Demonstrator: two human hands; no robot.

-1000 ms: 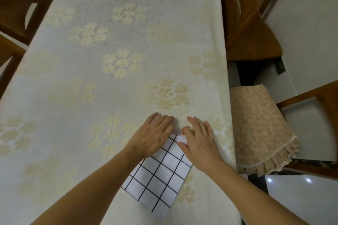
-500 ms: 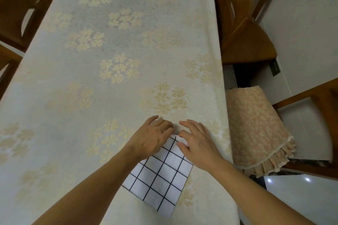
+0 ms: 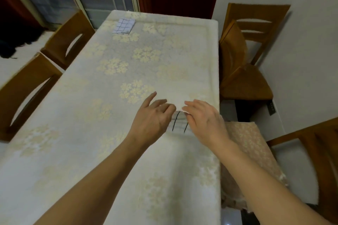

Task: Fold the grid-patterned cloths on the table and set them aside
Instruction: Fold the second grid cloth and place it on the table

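Both hands are on the grid cloth (image 3: 178, 121), which sits between them near the surface's (image 3: 91, 151) right edge. Left hand (image 3: 152, 118) and right hand (image 3: 204, 118) each look to pinch its far edge with curled fingers, though the grip is blurry. An already folded cloth (image 3: 123, 26) lies off at 11 o'clock, well apart, probably the drop spot. Wrists angled inward, palms down.
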